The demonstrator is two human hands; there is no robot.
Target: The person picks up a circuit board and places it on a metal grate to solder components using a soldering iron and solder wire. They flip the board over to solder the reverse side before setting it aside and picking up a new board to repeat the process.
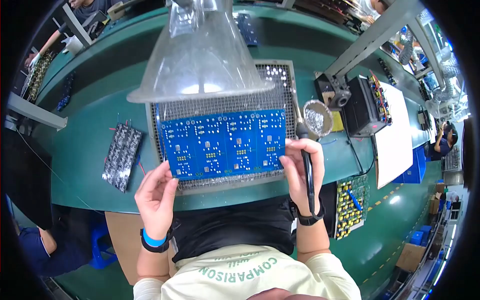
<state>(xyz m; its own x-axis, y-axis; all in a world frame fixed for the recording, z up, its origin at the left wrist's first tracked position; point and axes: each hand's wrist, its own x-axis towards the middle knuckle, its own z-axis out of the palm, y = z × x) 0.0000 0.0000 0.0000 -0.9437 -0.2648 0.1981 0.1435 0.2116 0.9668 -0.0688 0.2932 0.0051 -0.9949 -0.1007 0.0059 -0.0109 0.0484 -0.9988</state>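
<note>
A blue printed circuit board (227,145), with rows of pads and solder points, is tilted up between my two hands. My left hand (157,192) pinches its lower left corner between thumb and fingers. At the right edge, my right hand (305,170) grips the board with thumb and fingertips. A soldering iron (307,165) with a black handle lies across that same hand, its metal end pointing away from me and its cord running down past the wrist. Below the board is a metal mesh tray (292,75), partly hidden by it.
A clear fume hood (207,65) hangs over the tray. On the left lies a populated board (122,157). To the right are a bowl of silvery bits (316,120), a yellow sponge (338,121), an iron stand (335,92) and a black box (365,107). Several people sit farther off.
</note>
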